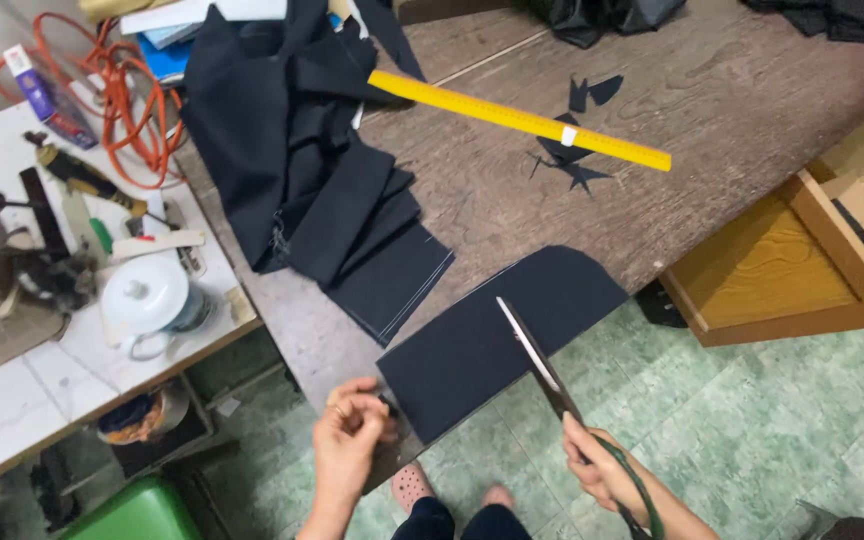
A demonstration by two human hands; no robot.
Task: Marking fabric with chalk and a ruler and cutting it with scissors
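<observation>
Your worktop [512, 210] is a worn wooden board running from the far edge down to the near corner by your knees. Along its left edge lies a heap of dark cloth [302, 160], folded pieces fanned out toward the middle. Across the far middle a yellow ruler [517, 118] lies slanted, one end resting on the heap, the other over some small dark scraps [570, 160].

At the near edge lies the dark panel [497, 335], flat, one corner rounded, its near side overhanging the worktop's edge. Your left hand [350, 440] pinches the panel's near left corner, fingers curled shut on the cloth. Your right hand [602, 470] is closed round the handles of the scissors [537, 365], whose blades lie across the panel's near side; whether they are parted, you cannot tell from here.

Left of the worktop, a white table [42, 400] carries a sewing machine [2, 280] and a white lidded pot [147, 295].
</observation>
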